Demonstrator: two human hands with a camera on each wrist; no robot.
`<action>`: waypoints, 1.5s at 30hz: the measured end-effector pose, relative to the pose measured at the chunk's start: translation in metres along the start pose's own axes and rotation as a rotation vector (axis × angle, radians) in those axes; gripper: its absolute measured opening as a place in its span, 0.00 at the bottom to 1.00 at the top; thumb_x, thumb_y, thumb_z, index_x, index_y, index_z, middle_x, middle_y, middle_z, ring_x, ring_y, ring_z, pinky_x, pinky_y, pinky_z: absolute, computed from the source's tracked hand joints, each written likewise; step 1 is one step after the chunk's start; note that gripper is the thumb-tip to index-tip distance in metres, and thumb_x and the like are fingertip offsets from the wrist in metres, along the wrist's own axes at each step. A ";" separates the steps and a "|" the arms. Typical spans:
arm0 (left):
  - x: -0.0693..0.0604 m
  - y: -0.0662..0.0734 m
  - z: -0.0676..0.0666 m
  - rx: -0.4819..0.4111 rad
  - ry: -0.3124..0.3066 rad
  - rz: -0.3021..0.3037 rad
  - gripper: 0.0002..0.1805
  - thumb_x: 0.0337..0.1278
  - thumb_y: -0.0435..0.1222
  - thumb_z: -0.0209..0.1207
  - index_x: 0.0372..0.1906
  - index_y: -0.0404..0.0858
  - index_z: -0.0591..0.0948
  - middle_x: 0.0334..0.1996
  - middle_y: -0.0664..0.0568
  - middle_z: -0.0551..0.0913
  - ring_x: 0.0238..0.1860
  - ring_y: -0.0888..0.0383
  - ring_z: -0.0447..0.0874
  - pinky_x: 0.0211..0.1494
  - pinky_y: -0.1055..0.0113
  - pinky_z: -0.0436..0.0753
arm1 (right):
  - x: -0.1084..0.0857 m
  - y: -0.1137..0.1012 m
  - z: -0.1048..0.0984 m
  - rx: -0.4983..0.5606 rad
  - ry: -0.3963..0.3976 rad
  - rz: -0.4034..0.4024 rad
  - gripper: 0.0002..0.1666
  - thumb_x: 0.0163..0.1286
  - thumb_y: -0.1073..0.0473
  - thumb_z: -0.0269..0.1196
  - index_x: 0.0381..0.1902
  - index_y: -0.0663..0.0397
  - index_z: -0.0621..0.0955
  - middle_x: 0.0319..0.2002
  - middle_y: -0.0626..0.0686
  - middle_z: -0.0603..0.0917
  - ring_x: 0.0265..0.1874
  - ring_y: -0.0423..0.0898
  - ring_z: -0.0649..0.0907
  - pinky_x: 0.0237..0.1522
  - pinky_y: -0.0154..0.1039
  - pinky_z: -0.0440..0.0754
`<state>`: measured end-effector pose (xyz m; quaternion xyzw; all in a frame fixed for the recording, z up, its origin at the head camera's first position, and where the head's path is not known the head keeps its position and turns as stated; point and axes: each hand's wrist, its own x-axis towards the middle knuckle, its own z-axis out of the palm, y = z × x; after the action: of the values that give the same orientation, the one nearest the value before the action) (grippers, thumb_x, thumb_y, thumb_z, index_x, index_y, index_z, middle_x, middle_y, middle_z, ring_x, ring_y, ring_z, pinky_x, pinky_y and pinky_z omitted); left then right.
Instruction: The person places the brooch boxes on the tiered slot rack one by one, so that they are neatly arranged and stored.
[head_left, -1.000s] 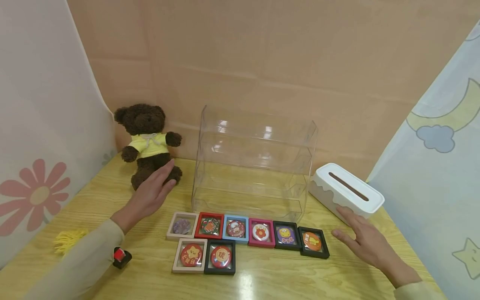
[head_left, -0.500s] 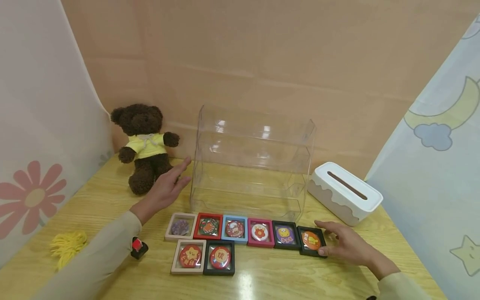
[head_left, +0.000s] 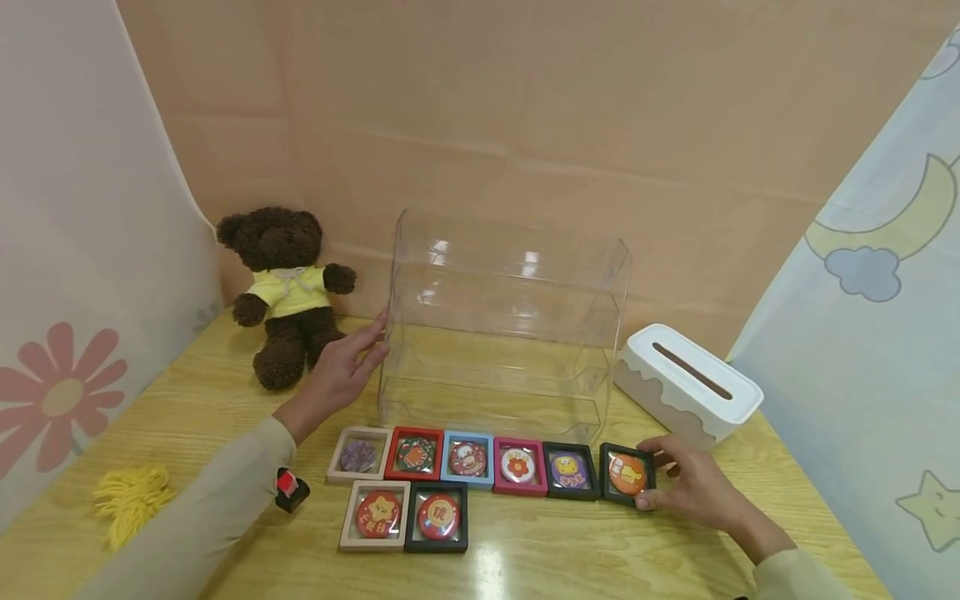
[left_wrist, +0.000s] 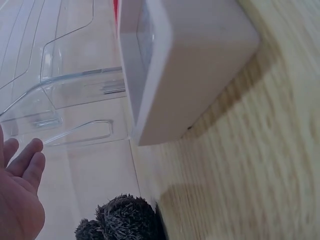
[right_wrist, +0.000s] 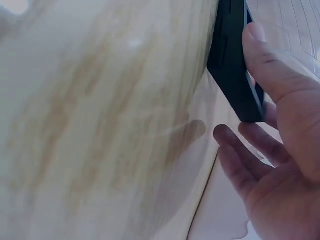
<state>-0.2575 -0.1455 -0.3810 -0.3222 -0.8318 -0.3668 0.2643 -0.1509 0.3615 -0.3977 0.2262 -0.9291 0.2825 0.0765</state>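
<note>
Between thumb and fingers, my right hand (head_left: 693, 483) pinches a black-framed display case (head_left: 627, 473) with an orange badge inside; the right wrist view shows the black frame (right_wrist: 235, 65) tilted off the table. My left hand (head_left: 341, 375) has straight fingers at the left side of a clear acrylic tiered rack (head_left: 502, 358); whether they touch it I cannot tell. In front of the rack lies a row of framed badges, among them a purple one in black (head_left: 572, 470), a pink-framed one (head_left: 519, 466) and a blue-framed one (head_left: 468, 459). Two more, beige-framed (head_left: 375, 515) and black-framed (head_left: 437, 517), lie nearer.
A brown teddy bear (head_left: 281, 292) in a yellow shirt sits left of the rack. To the right stands a white tissue box (head_left: 686, 379), close behind my right hand. Yellow yarn (head_left: 133, 500) lies at the left, beside my sleeve. A cloth backdrop closes off the back.
My right hand has come left from beside the tissue box, gripped the orange-badge case and raised it off the row. My left hand has moved right, from the bear to the rack's side.
</note>
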 end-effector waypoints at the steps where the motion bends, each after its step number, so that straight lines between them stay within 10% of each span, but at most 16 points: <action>1: 0.000 0.000 0.000 0.002 0.014 0.007 0.28 0.70 0.36 0.52 0.71 0.33 0.61 0.63 0.39 0.69 0.51 0.44 0.79 0.49 0.47 0.76 | 0.000 0.000 0.001 0.014 0.010 0.001 0.41 0.35 0.52 0.81 0.48 0.61 0.78 0.41 0.52 0.81 0.33 0.45 0.81 0.30 0.40 0.78; 11: -0.002 0.001 0.003 -0.016 0.043 -0.012 0.28 0.69 0.34 0.52 0.71 0.35 0.62 0.61 0.40 0.70 0.48 0.45 0.81 0.48 0.48 0.77 | 0.001 0.004 0.007 0.230 0.074 -0.014 0.34 0.40 0.69 0.77 0.48 0.67 0.77 0.38 0.62 0.79 0.28 0.45 0.83 0.25 0.37 0.82; 22: -0.004 -0.001 0.009 0.008 0.088 0.009 0.27 0.68 0.33 0.53 0.69 0.36 0.64 0.59 0.41 0.72 0.30 0.54 0.85 0.40 0.53 0.81 | -0.003 0.012 -0.004 0.380 0.155 0.121 0.15 0.63 0.72 0.63 0.48 0.73 0.80 0.41 0.45 0.84 0.34 0.38 0.84 0.29 0.41 0.83; 29: -0.004 0.001 0.009 0.011 0.095 -0.008 0.27 0.67 0.31 0.54 0.69 0.36 0.65 0.59 0.41 0.72 0.09 0.71 0.58 0.27 0.61 0.78 | 0.004 0.007 -0.023 0.652 0.246 0.109 0.14 0.66 0.76 0.57 0.48 0.77 0.79 0.41 0.47 0.86 0.35 0.41 0.85 0.33 0.39 0.82; 36: -0.005 0.002 0.009 0.018 0.086 -0.049 0.27 0.68 0.32 0.53 0.70 0.39 0.64 0.20 0.51 0.82 0.09 0.69 0.59 0.19 0.66 0.70 | 0.024 -0.010 -0.035 0.799 0.265 0.072 0.13 0.65 0.78 0.57 0.45 0.74 0.82 0.37 0.51 0.86 0.33 0.45 0.86 0.34 0.40 0.82; 45: -0.005 -0.001 0.010 0.028 0.117 -0.034 0.27 0.67 0.31 0.54 0.69 0.37 0.66 0.15 0.53 0.78 0.09 0.70 0.56 0.18 0.67 0.69 | 0.073 -0.040 -0.044 1.071 0.328 0.029 0.13 0.65 0.80 0.56 0.41 0.70 0.84 0.41 0.54 0.85 0.40 0.46 0.85 0.37 0.43 0.81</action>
<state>-0.2569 -0.1405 -0.3908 -0.2821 -0.8253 -0.3777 0.3109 -0.1964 0.3295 -0.3222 0.1738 -0.6348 0.7475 0.0904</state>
